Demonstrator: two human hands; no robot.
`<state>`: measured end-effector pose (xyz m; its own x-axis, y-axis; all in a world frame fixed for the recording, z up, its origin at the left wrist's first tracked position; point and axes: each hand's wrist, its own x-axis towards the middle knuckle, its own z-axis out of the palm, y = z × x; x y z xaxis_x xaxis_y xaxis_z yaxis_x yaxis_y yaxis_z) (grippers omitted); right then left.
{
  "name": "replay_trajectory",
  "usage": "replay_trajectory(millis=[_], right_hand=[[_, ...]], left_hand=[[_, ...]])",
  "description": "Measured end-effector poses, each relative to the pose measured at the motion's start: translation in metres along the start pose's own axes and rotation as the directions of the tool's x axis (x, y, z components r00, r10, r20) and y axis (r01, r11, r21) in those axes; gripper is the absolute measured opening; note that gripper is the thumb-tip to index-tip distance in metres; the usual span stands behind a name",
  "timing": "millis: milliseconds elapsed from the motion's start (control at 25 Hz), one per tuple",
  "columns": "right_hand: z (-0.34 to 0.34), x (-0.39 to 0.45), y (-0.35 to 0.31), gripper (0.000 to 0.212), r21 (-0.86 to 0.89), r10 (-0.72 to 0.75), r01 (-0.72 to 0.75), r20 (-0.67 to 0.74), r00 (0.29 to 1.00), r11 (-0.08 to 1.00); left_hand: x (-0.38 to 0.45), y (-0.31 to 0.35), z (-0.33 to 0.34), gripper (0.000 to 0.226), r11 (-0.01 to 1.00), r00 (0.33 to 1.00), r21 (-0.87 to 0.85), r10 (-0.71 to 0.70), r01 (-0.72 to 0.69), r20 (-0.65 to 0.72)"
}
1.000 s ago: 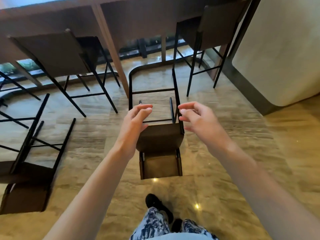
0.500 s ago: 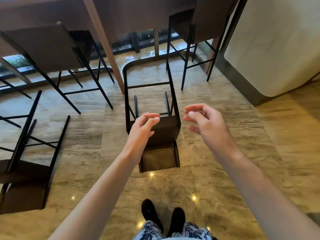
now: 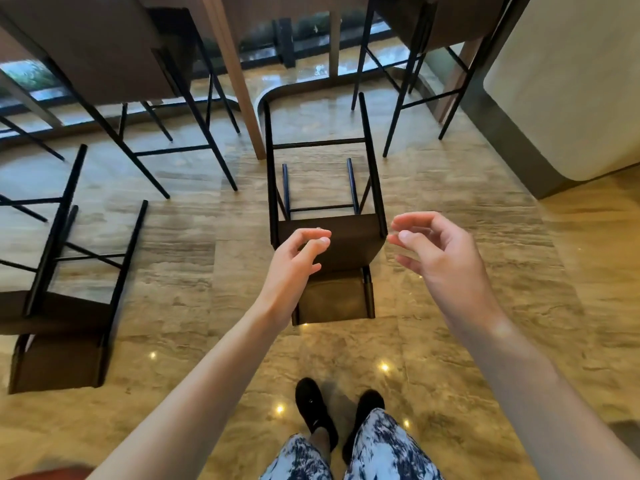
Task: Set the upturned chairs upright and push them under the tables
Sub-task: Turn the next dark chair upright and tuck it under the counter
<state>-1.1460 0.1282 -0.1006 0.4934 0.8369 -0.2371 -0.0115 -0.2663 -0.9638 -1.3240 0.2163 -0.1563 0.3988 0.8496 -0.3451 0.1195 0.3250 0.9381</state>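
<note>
An upturned brown chair [image 3: 346, 251] with black metal legs lies on the floor straight ahead, its legs pointing away toward the table. My left hand [image 3: 294, 261] hovers over the left side of its seat, fingers curled and apart, holding nothing. My right hand [image 3: 436, 251] hangs just right of the seat's right edge, also open. Neither hand touches the chair. A second upturned chair [image 3: 65, 306] lies at the left, legs pointing away.
Two upright chairs, one at back left [image 3: 104, 53] and one at back right [image 3: 433, 26], stand under the wooden table, whose leg [image 3: 235, 77] rises between them. A pale curved wall [image 3: 571, 81] closes the right. My feet [image 3: 332, 414] stand on polished stone floor.
Both hands have lowered and spread slightly toward the seat's sides. The view has tilted down and moved closer, showing my feet.
</note>
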Motion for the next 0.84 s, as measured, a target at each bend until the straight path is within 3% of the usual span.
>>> replay_trajectory(millis=[400, 840], right_hand=[[0.018, 0.080, 0.119, 0.019, -0.097, 0.202, -0.195, 0.061, 0.977, 0.976], [0.046, 0.176, 0.359, 0.022, -0.286, 0.402, -0.357, 0.117, 0.908, 0.889]], left_hand=[[0.075, -0.117, -0.018, 0.018, 0.964, 0.960, -0.128, -0.249, 0.233, -0.130], [0.164, -0.339, -0.001, 0.011, 0.923, 0.889, -0.148, -0.382, 0.355, -0.253]])
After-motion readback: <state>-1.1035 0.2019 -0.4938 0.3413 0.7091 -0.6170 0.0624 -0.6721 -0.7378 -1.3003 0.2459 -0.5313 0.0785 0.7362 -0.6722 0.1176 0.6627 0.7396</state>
